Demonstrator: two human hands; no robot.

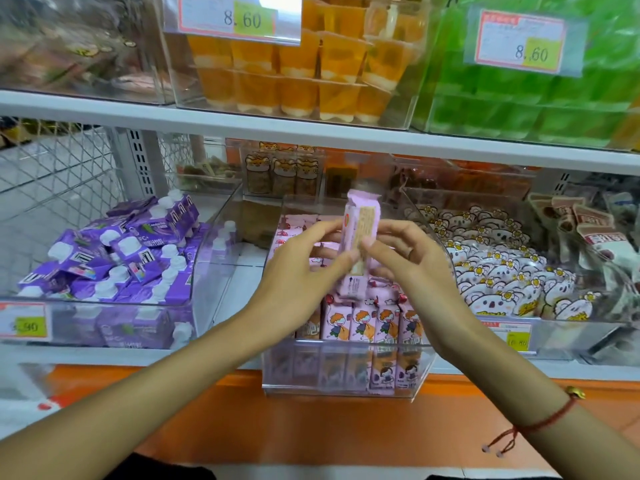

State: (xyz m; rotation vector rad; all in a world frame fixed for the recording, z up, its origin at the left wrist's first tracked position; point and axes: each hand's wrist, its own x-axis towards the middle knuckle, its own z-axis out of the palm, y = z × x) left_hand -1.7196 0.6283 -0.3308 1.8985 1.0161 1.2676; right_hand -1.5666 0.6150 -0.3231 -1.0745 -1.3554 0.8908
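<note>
A pink snack packet (360, 223) stands upright in the air, held between both hands above a clear plastic bin (346, 393). My left hand (298, 268) pinches its left edge with thumb and fingertips. My right hand (412, 261) pinches its right edge the same way; a red string bracelet (540, 424) circles that wrist. The bin holds several pink packets (367, 323) with a cartoon child, standing in rows. The lower end of the held packet hangs just over those rows.
A clear bin of purple spout pouches (114, 261) sits to the left, a bin of koala-print snack bags (502, 271) to the right. The shelf above carries bins of orange jelly cups (294, 71) and green ones (533, 105). An orange ledge (242, 410) runs below.
</note>
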